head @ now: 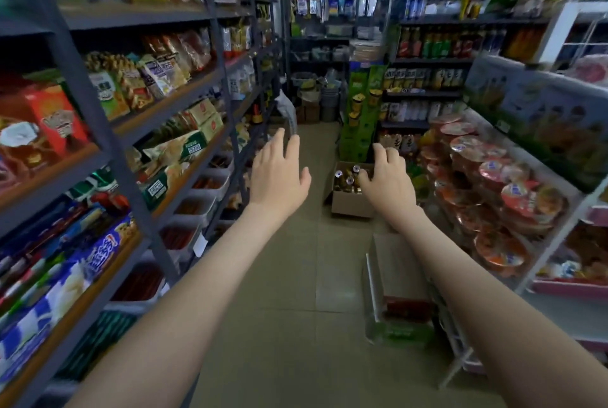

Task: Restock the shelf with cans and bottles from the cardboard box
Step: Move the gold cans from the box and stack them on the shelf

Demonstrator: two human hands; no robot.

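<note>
Two hands stretched out before us: left hand [279,174] fingers straight and spread, holding nothing; right hand [388,177] fingers relaxed, also empty. Box [350,203] open on floor [296,276] down aisle, near drink shelf [424,94], bottles [344,180] upright inside. Our right hand overlaps box in view; contact unclear.

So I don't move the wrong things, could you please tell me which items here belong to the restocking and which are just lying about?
For the job: cardboard box, on the floor; drinks inside it; drinks shelf behind; left hand and right hand, both empty.
Just about: noodle bowls; snack packets; clear tray on the floor.
</note>
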